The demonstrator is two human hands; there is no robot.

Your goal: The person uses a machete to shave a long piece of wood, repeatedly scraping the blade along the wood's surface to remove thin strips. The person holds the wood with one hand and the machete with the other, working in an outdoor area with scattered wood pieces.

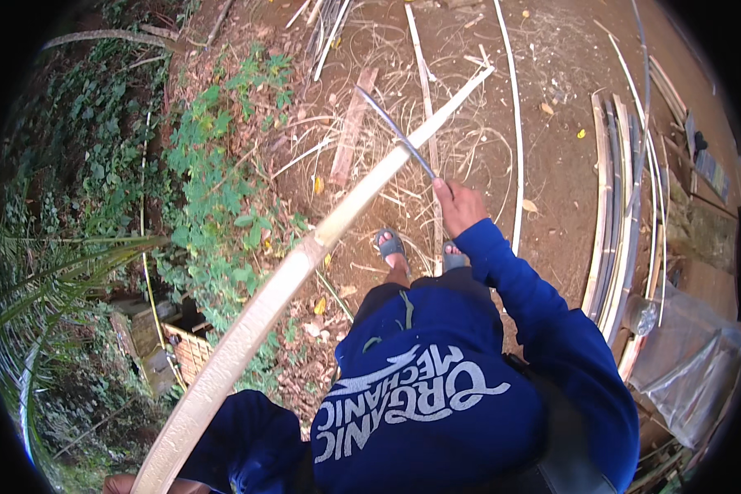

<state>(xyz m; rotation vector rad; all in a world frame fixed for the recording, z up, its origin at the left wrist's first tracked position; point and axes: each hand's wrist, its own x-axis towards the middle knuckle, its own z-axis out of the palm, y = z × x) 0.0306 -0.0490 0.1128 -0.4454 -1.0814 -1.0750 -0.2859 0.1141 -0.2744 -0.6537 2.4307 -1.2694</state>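
At two o'clock our right hand (463, 206) grips the knife (395, 132), blade (377, 110) across the pale strip (276, 290), which runs from seven to one; our left hand (189, 487) clasps its near end, seemingly to steady it

Illumination is daylight; source direction cannot be determined. The long pale strip (263, 305) registers brightest, its surface washed near white. Left of the strip, undergrowth (74, 156) reads dim; palm fronds (58, 280) there appear smeared. Well right of the strip, a clear plastic sheet (683, 375) carries whitish glare, and stacked poles (613, 214) bow under fisheye distortion. Black vignetting frames the view.
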